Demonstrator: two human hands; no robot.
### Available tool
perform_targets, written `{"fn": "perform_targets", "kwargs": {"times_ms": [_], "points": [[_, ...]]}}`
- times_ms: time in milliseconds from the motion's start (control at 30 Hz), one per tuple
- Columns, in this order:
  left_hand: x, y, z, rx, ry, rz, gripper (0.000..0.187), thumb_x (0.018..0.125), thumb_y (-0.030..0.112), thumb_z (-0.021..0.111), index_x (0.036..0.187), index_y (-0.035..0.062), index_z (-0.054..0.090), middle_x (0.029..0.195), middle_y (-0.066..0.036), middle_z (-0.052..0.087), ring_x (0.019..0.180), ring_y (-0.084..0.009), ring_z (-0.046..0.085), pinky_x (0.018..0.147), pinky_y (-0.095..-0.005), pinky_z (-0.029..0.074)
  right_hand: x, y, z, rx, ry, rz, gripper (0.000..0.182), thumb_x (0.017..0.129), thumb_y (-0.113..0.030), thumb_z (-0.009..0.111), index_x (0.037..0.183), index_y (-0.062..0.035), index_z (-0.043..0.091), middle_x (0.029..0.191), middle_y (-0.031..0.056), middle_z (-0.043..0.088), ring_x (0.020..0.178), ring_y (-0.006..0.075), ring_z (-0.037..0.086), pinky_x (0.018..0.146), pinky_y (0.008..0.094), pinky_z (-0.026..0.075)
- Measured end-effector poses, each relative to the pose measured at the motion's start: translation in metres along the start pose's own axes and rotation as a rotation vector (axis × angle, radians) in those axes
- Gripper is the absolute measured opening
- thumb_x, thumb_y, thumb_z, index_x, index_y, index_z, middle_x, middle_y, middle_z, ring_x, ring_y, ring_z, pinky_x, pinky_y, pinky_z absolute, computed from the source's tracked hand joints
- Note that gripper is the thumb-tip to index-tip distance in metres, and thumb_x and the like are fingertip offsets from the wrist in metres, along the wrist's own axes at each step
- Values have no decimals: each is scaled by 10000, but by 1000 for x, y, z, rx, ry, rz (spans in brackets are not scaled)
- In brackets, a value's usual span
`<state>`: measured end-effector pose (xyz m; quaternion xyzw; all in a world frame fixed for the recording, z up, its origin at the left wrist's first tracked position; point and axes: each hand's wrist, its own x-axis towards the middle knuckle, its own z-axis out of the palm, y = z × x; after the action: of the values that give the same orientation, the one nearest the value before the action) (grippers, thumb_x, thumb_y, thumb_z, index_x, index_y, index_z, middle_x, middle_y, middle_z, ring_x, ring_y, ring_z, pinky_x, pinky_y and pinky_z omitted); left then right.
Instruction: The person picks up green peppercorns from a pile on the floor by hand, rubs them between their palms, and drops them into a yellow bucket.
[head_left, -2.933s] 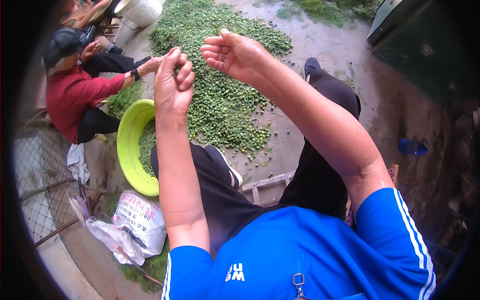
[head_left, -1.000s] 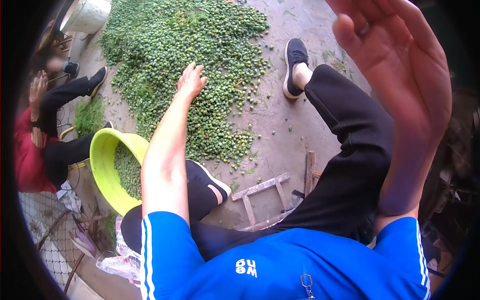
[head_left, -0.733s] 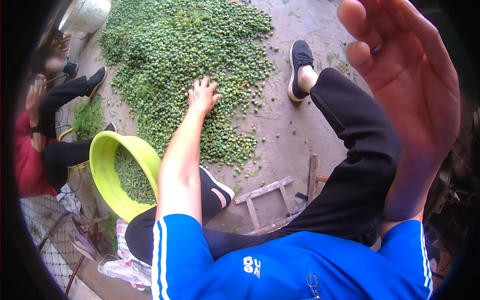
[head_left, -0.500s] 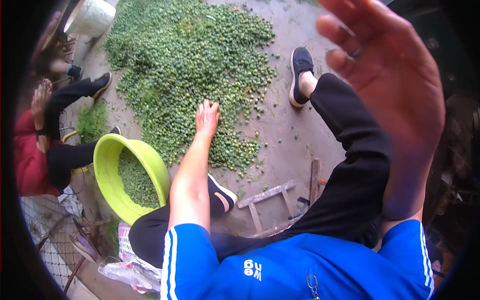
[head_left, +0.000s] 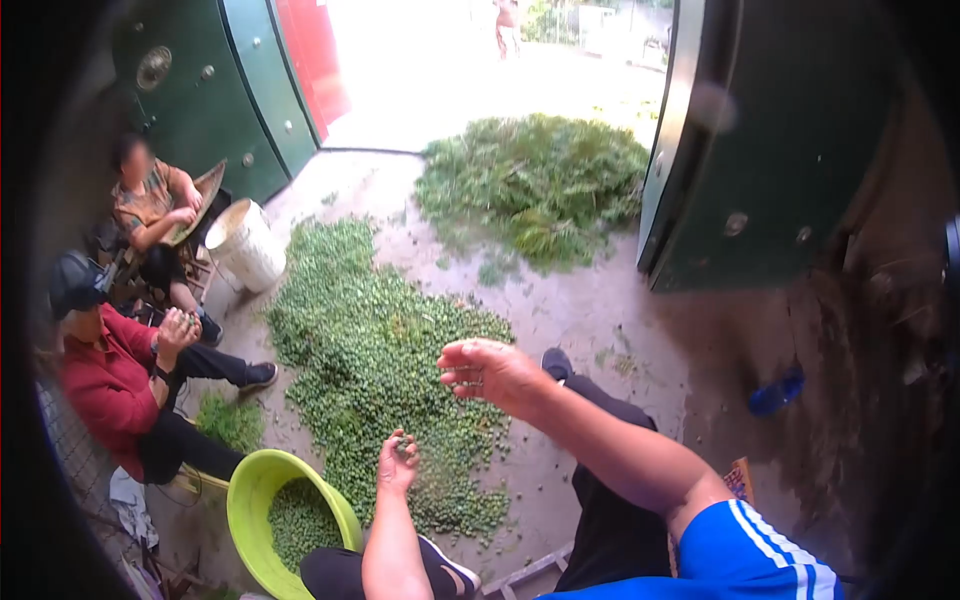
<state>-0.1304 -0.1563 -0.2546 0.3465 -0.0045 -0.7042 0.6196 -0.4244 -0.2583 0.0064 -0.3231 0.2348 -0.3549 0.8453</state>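
Note:
Small round green fruits (head_left: pixel 390 330) lie in a broad heap on the floor in front of me. Over the near part of the heap, my left hand (head_left: pixel 396 462) is turned palm up, its fingers curled around a few of the green fruits. My right hand (head_left: pixel 490 375) hovers above the right side of the heap, with fingers stretched out and nothing visible in it. A lime-green tub (head_left: pixel 245 520) stands tilted by my left knee, partly filled with the same fruits.
A person in a red top (head_left: pixel 115 390) sits at the left, and another person (head_left: pixel 150 205) behind holds a shallow basket (head_left: pixel 200 205). A white bucket (head_left: pixel 245 250) stands near them. Leafy green stems (head_left: pixel 535 180) are piled by the doorway, beside a green door (head_left: pixel 760 180).
My view has tilted up toward the doorway. My left hand has risen off the heap and turned palm up. My right hand has come down from near the camera to above the heap.

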Motion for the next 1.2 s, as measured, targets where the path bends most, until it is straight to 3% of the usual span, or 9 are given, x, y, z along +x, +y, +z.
{"fn": "perform_targets", "kwargs": {"times_ms": [267, 400, 533, 600, 733, 800, 867, 1067, 1200], "points": [[-41, 39, 164, -141, -44, 215, 146, 916, 276, 539, 925, 137, 580, 765, -27, 565, 546, -120, 483, 371, -223, 291, 40, 77, 10, 19, 343, 32, 322, 922, -353, 499, 1095, -100, 597, 1036, 38, 624, 978, 186, 584, 816, 370, 468], [-79, 17, 230, 164, -14, 423, 207, 948, 288, 496, 931, 85, 537, 740, -29, 572, 582, -120, 534, 377, -222, 337, 42, 118, 30, 412, 118, 11, 423, 957, -463, 437, 1076, -84, 584, 953, 31, 622, 875, 165, 564, 780, 348, 468], [-105, -9, 257, 612, -16, 812, 284, 968, 252, 464, 806, 51, 582, 712, -16, 576, 614, -86, 531, 610, -226, 446, 67, 149, 9, 694, -323, -26, 364, 968, -423, 433, 932, -115, 622, 840, 23, 646, 778, 167, 576, 743, 334, 486], [-90, -12, 238, 739, 1, 939, 300, 967, 251, 465, 781, 47, 583, 709, -12, 575, 616, -79, 523, 615, -228, 440, 41, 131, 51, 313, 88, -200, 340, 966, -406, 445, 938, -118, 624, 821, 21, 649, 785, 180, 595, 769, 341, 490], [-102, -14, 249, 779, 22, 1022, 331, 967, 247, 460, 752, 32, 592, 718, -13, 576, 644, -84, 519, 629, -250, 432, 18, 124, 40, -730, -31, -736, 397, 870, -54, 627, 1232, -43, 464, 1133, 81, 556, 1085, 156, 519, 964, 308, 398], [-103, -9, 248, 777, 33, 996, 328, 966, 240, 452, 765, 19, 589, 730, -24, 575, 679, -99, 521, 639, -267, 424, 18, 125, 46, -734, 2, -638, 341, 924, -97, 547, 1249, -35, 464, 1134, 78, 557, 1083, 162, 526, 945, 299, 417], [-106, -3, 254, 1022, 86, 1088, 328, 966, 238, 448, 778, 6, 582, 737, -40, 572, 704, -121, 529, 657, -283, 421, 28, 127, 57, 420, 67, 34, 279, 976, -168, 450, 1214, -30, 494, 1140, 97, 560, 1088, 173, 531, 917, 302, 441], [-117, 3, 269, 1169, -30, 1366, 250, 960, 203, 467, 841, 18, 586, 835, -67, 569, 782, -164, 542, 671, -296, 424, 53, 166, 44, 604, -136, 113, 288, 991, -259, 411, 1098, -31, 551, 1023, 125, 617, 963, 224, 603, 868, 365, 514], [-144, 8, 285, 1042, 2, 1312, 225, 967, 169, 448, 885, 6, 580, 920, -92, 558, 798, -140, 542, 626, -263, 476, 37, 128, 59, 852, 91, 282, 283, 993, -283, 410, 1012, -46, 563, 1045, 133, 612, 987, 266, 596, 843, 369, 524]]}}
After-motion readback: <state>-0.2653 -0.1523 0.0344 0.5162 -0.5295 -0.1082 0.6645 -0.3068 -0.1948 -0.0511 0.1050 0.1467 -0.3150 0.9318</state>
